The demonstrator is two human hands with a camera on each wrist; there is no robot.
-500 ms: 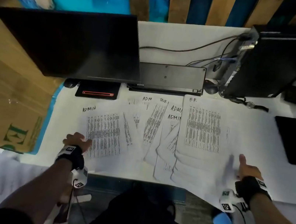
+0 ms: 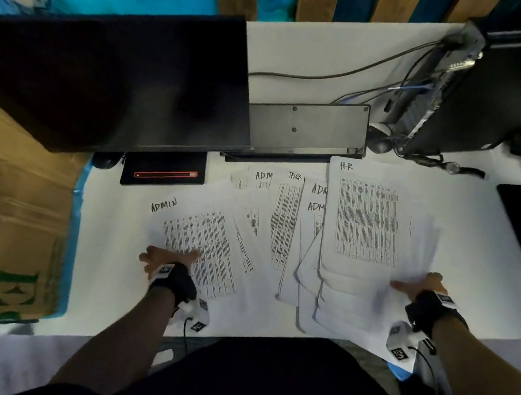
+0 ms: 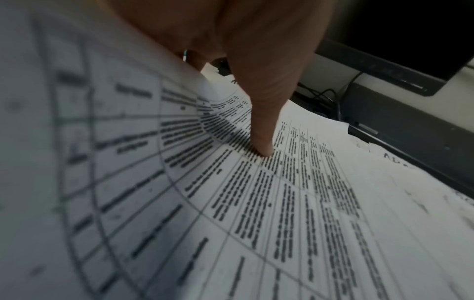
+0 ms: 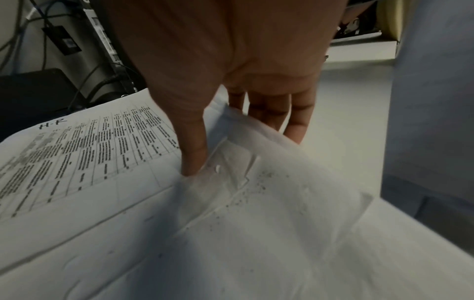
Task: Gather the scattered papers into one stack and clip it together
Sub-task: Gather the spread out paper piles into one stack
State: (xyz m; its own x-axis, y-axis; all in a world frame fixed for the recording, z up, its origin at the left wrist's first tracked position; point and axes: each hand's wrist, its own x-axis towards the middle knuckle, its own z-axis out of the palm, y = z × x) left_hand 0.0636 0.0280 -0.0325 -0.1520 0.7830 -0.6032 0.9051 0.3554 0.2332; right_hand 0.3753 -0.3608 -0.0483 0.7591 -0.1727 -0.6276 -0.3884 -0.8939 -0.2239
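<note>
head view: papers [image 2: 281, 231] are fanned out over the white desk [image 2: 485, 233], from the "ADMIN" sheet [image 2: 200, 242] on the left to the "H.R" sheet [image 2: 368, 221] topping the right pile. No clip that I can spot anywhere.
head view, hands: left hand [image 2: 167, 259] sits on the near left edge of the ADMIN sheet, right hand [image 2: 422, 286] at the right edge of the H.R pile. One on each outer end, so my guess is they're about to sweep everything toward the middle.
left wrist view: thumb [image 3: 261, 125] planted on the printed table, and the sheet's edge curls up against the palm, other fingers hidden behind it. Looks like a pinch on that edge, pretty sure.
right wrist view: thumb [image 4: 192, 146] on top, fingers [image 4: 295, 117] tucked under the lifted paper corner [image 4: 256, 146], so this hand's gripping the pile's edge, probably to lift and slide it.
background: dark monitor [image 2: 107, 77] and a keyboard [image 2: 308, 123] propped behind the sheets.
</note>
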